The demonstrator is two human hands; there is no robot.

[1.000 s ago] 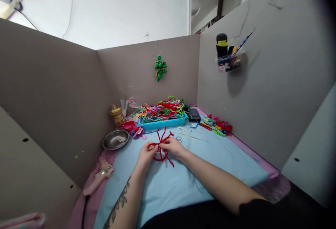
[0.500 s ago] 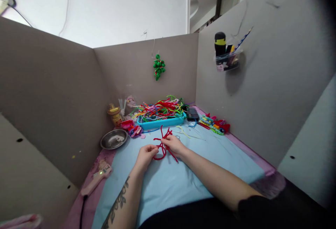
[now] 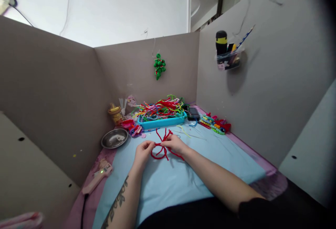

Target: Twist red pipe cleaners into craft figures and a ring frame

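Pinching red stems (image 3: pixel 158 158), fingertips (image 3: pixel 153 144) partly too small to distinguish.

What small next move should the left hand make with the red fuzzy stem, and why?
Probably, the left hand should gently bend its red fuzzy stem around the crossing: its fingers pinch that stem, while the right hand pinches near where several such stems meet.

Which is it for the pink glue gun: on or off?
On, it appears: a green light glows on the pink glue gun. Whether the tip is hot, I cannot tell.
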